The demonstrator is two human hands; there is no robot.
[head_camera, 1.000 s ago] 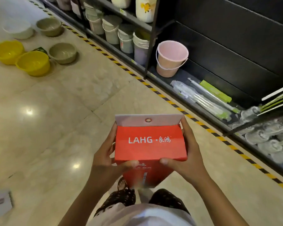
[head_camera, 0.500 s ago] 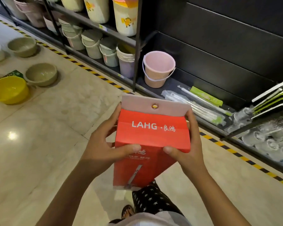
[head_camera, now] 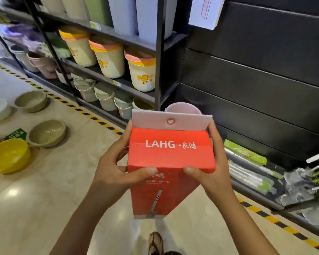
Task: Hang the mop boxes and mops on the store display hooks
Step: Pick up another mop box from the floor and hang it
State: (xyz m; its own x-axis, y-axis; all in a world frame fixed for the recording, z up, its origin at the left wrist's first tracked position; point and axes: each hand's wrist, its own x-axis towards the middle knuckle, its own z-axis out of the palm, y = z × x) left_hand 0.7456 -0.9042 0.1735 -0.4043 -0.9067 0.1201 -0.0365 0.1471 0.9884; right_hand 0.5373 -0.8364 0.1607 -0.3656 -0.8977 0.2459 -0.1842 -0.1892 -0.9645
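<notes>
"LAHG" in white letters, followed by two Chinese characters, runs across the sloped top of the red mop box [head_camera: 170,153]. The smaller print lower on its front is too blurred to read, and a drawing of a mop sits beneath it. I hold the box up in front of me, off the floor. My left hand [head_camera: 116,170] curls round its left edge with the thumb on the front, and my right hand [head_camera: 214,173] grips the right edge likewise. The white hanging flap [head_camera: 190,122] stands up with one metal eyelet [head_camera: 170,121] at its middle, partly hiding a pink bucket [head_camera: 182,107] before the black slatted wall [head_camera: 256,74]. Three cream pails [head_camera: 110,59] line a shelf to the left. Two beige basins [head_camera: 47,133] and a yellow basin [head_camera: 7,155] lie on the floor.
</notes>
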